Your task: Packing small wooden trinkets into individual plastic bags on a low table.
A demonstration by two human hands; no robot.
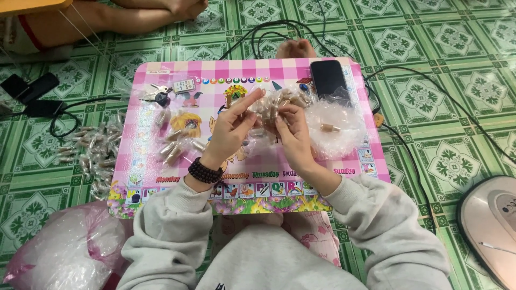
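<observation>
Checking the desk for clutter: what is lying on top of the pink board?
On the pink board lie a phone, keys, small wrapped pieces and clear plastic. The hands cover its middle.

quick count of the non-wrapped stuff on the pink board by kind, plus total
phone: 1
bunch of keys: 1
pile of clear plastic wrap: 1
Total: 3
The small wrapped pieces on the pink board and in the hands are too many and too blurred to count.

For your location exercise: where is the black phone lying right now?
In the head view, the black phone lies at the pink board's far right corner, beyond the right hand, beside the clear plastic bag.
</observation>
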